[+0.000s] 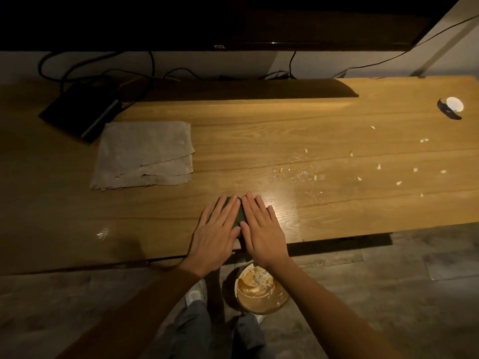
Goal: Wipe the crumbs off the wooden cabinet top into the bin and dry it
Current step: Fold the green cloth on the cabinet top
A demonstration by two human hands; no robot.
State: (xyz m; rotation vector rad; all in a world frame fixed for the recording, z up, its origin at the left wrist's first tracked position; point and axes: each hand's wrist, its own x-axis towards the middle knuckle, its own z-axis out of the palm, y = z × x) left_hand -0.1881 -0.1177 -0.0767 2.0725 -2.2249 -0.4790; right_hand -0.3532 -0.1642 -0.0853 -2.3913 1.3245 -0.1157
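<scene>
Hands, left hand (215, 226) and right hand (261, 226), press flat with straight fingers on a dark green sponge (239, 216) near the wooden cabinet top (259, 130) front edge, likely so crumbs (357, 174) right of them drop into the bin (259, 291) directly below.

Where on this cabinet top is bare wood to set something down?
Bare wood lies between the folded grey cloth and the crumbs, and left of both hands. The right half is crowded with crumbs.
</scene>
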